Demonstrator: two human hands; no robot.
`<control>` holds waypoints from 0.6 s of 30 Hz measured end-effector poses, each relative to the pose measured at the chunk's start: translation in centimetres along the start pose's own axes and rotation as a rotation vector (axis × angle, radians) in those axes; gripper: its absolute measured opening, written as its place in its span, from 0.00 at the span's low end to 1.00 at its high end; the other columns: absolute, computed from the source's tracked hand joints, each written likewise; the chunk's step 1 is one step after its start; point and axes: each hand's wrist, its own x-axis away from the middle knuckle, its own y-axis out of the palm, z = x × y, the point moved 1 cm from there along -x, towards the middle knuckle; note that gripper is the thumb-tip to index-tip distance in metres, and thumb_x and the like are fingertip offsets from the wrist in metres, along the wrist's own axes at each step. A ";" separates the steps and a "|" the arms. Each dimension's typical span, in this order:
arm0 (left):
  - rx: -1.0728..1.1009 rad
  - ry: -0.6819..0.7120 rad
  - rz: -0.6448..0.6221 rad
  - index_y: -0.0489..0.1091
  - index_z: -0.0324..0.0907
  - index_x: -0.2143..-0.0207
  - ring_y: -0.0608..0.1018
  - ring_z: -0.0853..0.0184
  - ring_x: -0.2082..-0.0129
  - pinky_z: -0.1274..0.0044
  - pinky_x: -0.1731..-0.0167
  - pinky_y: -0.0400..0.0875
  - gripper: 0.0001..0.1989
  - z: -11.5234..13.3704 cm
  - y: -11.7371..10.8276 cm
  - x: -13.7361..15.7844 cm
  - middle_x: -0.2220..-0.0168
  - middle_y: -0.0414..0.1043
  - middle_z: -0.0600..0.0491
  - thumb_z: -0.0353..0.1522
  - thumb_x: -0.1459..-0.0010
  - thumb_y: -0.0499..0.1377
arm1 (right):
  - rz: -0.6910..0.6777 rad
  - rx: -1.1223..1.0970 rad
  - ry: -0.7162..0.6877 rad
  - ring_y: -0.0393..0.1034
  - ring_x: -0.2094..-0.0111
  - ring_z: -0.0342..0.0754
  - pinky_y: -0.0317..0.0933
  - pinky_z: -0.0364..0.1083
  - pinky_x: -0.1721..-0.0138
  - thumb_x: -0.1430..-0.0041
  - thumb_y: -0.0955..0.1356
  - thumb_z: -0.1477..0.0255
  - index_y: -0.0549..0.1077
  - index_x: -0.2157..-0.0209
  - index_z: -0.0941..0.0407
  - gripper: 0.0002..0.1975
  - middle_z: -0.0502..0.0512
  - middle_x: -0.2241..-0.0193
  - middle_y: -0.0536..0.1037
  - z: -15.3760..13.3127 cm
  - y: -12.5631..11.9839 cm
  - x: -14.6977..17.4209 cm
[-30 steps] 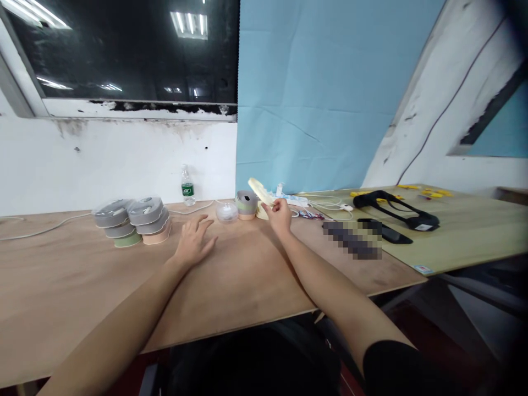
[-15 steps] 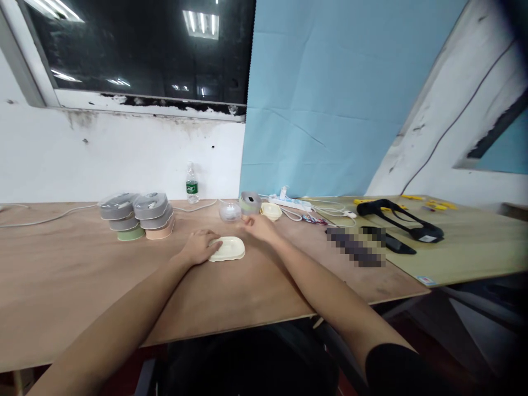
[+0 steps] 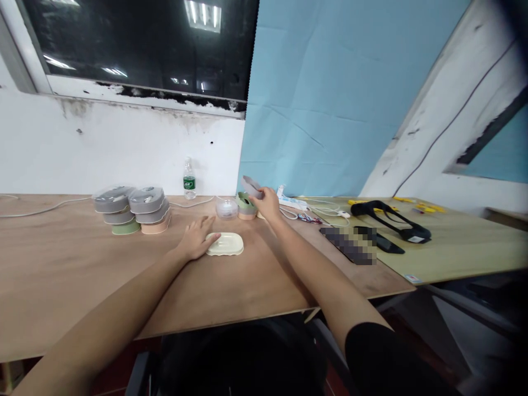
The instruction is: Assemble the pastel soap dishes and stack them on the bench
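My left hand [image 3: 197,237] rests with fingers apart beside a cream oval dish [image 3: 227,243] with a wavy edge, its thumb touching the dish's left side. In the fingers of my right hand [image 3: 267,203] is a grey oval container [image 3: 251,187], tilted in the air. Just below it stands a green container [image 3: 245,203] on a peach container [image 3: 246,215]. To their left sits a clear plastic lid-like piece [image 3: 226,209]. Another cream piece lies behind my right hand, mostly hidden by it.
Two stacks of oval containers with clear lids, a left stack [image 3: 117,206] and a right stack [image 3: 149,208], stand at the left. A water bottle [image 3: 189,180] is by the wall. Rightward lie a power strip [image 3: 293,203] with cables, a pixelated dark object [image 3: 350,246] and a black strap-like frame [image 3: 388,220].
My right hand has moved up and lifted the grey container off the stack, uncovering the green one. My left hand's fingers have spread and shifted slightly off the dish.
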 end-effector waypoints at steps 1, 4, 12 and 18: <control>0.016 -0.004 0.058 0.48 0.47 0.34 0.60 0.48 0.39 0.54 0.45 0.56 0.35 0.0 -0.2 -0.1 0.37 0.54 0.40 0.52 0.38 0.45 | 0.031 -0.048 -0.008 0.66 0.60 0.51 0.61 0.48 0.57 0.49 0.70 0.58 0.71 0.59 0.58 0.21 0.59 0.60 0.72 -0.6 -0.3 0.5; 0.112 -0.026 0.229 0.41 0.43 0.32 0.62 0.50 0.40 0.56 0.44 0.57 0.38 0.0 -1.1 -0.3 0.36 0.53 0.39 0.50 0.38 0.47 | -0.045 -0.266 -0.007 0.65 0.67 0.48 0.61 0.45 0.66 0.47 0.67 0.52 0.69 0.59 0.56 0.23 0.54 0.67 0.71 -2.5 -0.5 2.7; 0.289 -0.143 0.183 0.56 0.40 0.37 0.76 0.59 0.59 0.71 0.57 0.69 0.32 1.0 -2.4 0.1 0.52 0.74 0.45 0.48 0.37 0.46 | -0.415 -0.508 0.078 0.63 0.77 0.45 0.57 0.44 0.73 0.40 0.59 0.49 0.69 0.62 0.53 0.23 0.48 0.78 0.68 -5.2 0.8 7.1; 0.006 -0.183 -0.112 0.76 0.42 0.63 0.78 0.57 0.63 0.73 0.64 0.68 0.25 0.8 -1.8 -0.1 0.64 0.78 0.46 0.45 0.37 0.43 | -0.688 -0.192 -0.051 0.68 0.71 0.46 0.58 0.42 0.69 0.38 0.59 0.61 0.71 0.72 0.56 0.17 0.51 0.76 0.74 -4.3 0.5 7.6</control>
